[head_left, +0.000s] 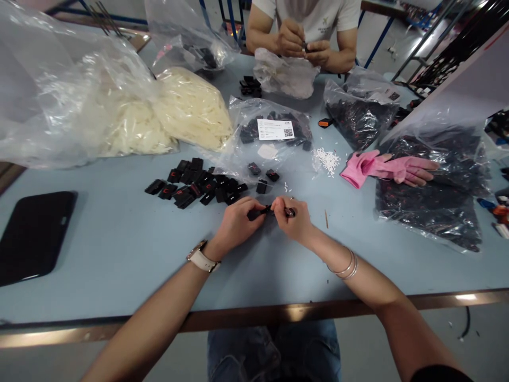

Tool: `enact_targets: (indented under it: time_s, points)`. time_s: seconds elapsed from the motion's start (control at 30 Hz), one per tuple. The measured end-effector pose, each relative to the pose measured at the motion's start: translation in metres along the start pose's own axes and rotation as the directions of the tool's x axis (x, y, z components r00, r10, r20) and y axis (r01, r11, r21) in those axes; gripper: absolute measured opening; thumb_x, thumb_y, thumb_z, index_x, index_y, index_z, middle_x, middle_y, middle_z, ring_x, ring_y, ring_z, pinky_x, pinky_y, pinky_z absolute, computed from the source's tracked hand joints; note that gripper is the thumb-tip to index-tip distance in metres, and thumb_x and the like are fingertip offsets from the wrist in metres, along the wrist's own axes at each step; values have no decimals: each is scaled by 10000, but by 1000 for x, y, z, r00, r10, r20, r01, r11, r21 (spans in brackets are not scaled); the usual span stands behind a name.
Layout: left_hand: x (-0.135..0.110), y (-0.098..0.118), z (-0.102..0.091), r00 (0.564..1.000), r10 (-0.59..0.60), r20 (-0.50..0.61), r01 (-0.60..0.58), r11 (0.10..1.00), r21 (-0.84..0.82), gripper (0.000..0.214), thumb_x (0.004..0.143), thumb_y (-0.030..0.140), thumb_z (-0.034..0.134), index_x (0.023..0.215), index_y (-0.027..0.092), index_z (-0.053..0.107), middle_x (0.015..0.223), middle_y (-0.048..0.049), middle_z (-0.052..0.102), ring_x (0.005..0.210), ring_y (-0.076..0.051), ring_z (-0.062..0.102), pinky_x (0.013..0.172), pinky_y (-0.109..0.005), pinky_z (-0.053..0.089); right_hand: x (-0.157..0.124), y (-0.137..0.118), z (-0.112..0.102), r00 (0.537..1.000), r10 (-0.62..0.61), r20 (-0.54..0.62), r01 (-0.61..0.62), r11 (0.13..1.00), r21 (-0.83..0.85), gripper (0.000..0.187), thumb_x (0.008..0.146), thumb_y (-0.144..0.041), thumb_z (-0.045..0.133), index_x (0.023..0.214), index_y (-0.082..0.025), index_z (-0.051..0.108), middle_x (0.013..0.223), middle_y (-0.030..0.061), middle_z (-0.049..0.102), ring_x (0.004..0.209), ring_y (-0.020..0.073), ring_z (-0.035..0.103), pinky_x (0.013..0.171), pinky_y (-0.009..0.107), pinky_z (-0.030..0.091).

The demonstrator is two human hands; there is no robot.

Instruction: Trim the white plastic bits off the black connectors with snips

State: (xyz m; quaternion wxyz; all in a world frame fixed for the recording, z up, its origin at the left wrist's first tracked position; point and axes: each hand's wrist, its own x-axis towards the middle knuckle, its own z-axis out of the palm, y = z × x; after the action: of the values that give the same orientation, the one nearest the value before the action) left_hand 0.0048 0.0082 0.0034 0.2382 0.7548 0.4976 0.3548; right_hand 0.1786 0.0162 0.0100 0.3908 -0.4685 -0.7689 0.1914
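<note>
My left hand [238, 220], with a white-strapped watch on its wrist, is closed on a small black plastic part [256, 213] just above the table. My right hand [296, 220] pinches a slim dark tool [290, 212] whose rounded end sticks out of the fist. The tool's tip meets the black part between the two hands; fingers hide the exact contact. Beyond my left hand lies a pile of black connector housings [194, 183], some with red inserts. A few loose housings [261, 186] sit just past my fingertips, near a heap of tiny white pieces [328, 161].
Clear bags of cream-coloured parts [191, 106] stand at the left, and a labelled bag of black parts [274, 130] lies ahead. Pink gloves [387, 167] rest on a bag of dark parts [429, 212]. A black tray-like object [35, 233] is at far left. Across the table, a person [304, 32] handles something small.
</note>
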Motion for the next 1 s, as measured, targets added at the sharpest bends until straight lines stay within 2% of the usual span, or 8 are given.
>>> enact_targets:
  time_s: [0.2, 0.33, 0.43, 0.57, 0.67, 0.73, 0.87, 1.0]
  points:
    - [0, 2, 0, 1000, -21, 4, 21, 1000, 10, 41, 777, 184, 595, 783, 191, 635, 752, -19, 668, 685, -159, 616, 633, -267, 489, -5, 2, -1, 987, -63, -147, 79, 991, 110, 467, 1000, -380, 268, 699, -200, 576, 573, -5, 582, 505, 95, 536, 545, 222, 409]
    - [0, 1, 0, 1000, -17, 8, 17, 1000, 24, 41, 779, 190, 590, 777, 180, 630, 761, -20, 665, 696, -157, 610, 642, -262, 487, -3, 1, -3, 993, -69, -95, 82, 986, 144, 493, 998, -426, 271, 680, -201, 573, 548, -11, 556, 492, 95, 512, 540, 229, 409]
    - [0, 2, 0, 1000, -7, 18, 6, 998, 55, 86, 778, 170, 573, 834, 168, 638, 767, -27, 644, 699, -159, 596, 643, -264, 485, -2, 3, -5, 996, -3, -87, 20, 979, 203, 526, 992, -484, 264, 671, -199, 568, 544, -10, 549, 480, 93, 498, 517, 235, 396]
    - [-4, 7, 1, 989, 102, 112, -125, 967, 223, 400, 757, 102, 535, 1141, 163, 630, 816, -48, 607, 742, -189, 573, 693, -310, 483, -2, 8, -6, 975, 89, -202, -24, 952, 307, 519, 991, -485, 287, 640, -199, 542, 547, -7, 529, 490, 99, 484, 517, 250, 393]
    - [-7, 8, 1, 963, 169, 208, -233, 911, 341, 338, 831, 189, 556, 1156, 179, 651, 820, -66, 588, 754, -216, 556, 722, -359, 475, 1, 13, -5, 946, 56, -318, 56, 941, 334, 463, 998, -379, 325, 603, -206, 493, 563, -1, 522, 546, 118, 511, 577, 275, 421]
    - [-7, 7, 0, 961, 173, 214, -245, 892, 381, 272, 884, 288, 561, 1103, 177, 678, 831, -78, 586, 762, -222, 549, 727, -369, 473, 3, 15, -5, 926, -20, -377, 142, 944, 299, 425, 994, -316, 336, 603, -213, 469, 605, 15, 547, 638, 143, 566, 636, 296, 450]
    - [-3, -2, -8, 994, 98, 47, -108, 828, 551, 210, 899, 276, 550, 994, 191, 717, 888, -104, 579, 825, -247, 539, 739, -380, 466, 7, 18, -9, 912, -200, -357, 260, 957, 128, 279, 972, -233, 356, 765, -215, 543, 836, 70, 653, 839, 178, 625, 722, 322, 492]
    - [2, -15, -22, 988, -27, -155, 126, 722, 680, 221, 855, 252, 586, 1017, 188, 721, 950, -134, 573, 868, -296, 525, 709, -409, 443, 8, 19, -11, 975, -199, -101, 196, 980, -35, 271, 960, -189, 335, 963, -205, 605, 932, 84, 677, 855, 166, 635, 711, 291, 498]
